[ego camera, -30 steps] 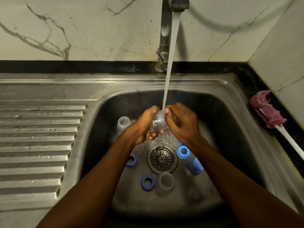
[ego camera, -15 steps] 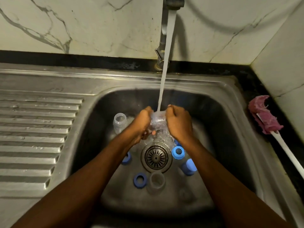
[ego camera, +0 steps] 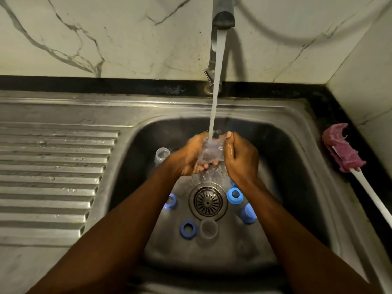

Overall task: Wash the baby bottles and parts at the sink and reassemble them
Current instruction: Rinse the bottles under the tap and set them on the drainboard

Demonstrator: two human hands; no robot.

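Both hands hold one clear plastic bottle part (ego camera: 212, 152) under the running tap stream (ego camera: 216, 81), above the sink drain (ego camera: 208, 201). My left hand (ego camera: 188, 158) cups it from the left with curled fingers; my right hand (ego camera: 240, 158) pinches its right side. On the sink floor lie a clear bottle (ego camera: 161, 155) at the left, several blue rings and caps (ego camera: 234, 195) (ego camera: 187, 229) (ego camera: 248, 213) (ego camera: 171, 201), and a clear cap (ego camera: 209, 229) in front of the drain.
A steel sink basin (ego camera: 297, 187) has a ribbed draining board (ego camera: 53, 177) on its left. A pink bottle brush (ego camera: 343, 148) with a white handle lies on the black counter at the right. The tap (ego camera: 222, 18) rises against a marble wall.
Both hands stay under the stream with the clear part between them; the left fingers have shifted beneath it. The camera view has tilted slightly.
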